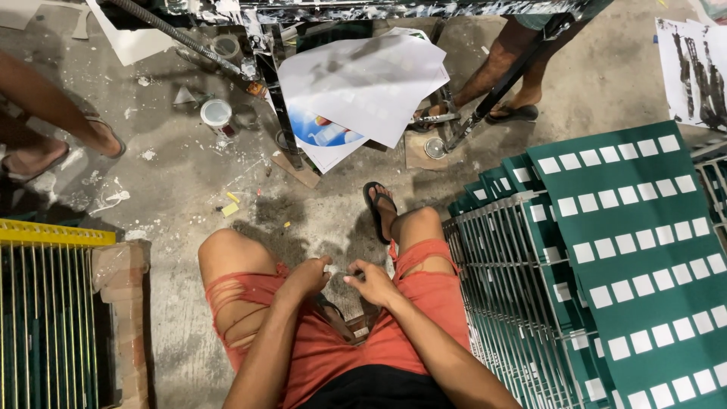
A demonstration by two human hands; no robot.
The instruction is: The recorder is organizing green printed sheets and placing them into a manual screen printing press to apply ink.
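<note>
Sitting over a paint-spattered grey concrete floor [189, 189], the person brings the left hand [307, 278] and right hand [369, 282] together between the knees, both pinching a small pale item [337, 270] too tiny to identify. Stacked green perforated metal panels [628, 250] stand to the right, a yellow-framed wire rack [45, 303] to the left, and loose white paper sheets [363, 83] lie ahead.

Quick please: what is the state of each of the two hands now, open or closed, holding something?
Left hand: closed in a loose fist, pinching something small and pale; what it is cannot be told.
Right hand: fingers curled, touching the same small thing.
</note>
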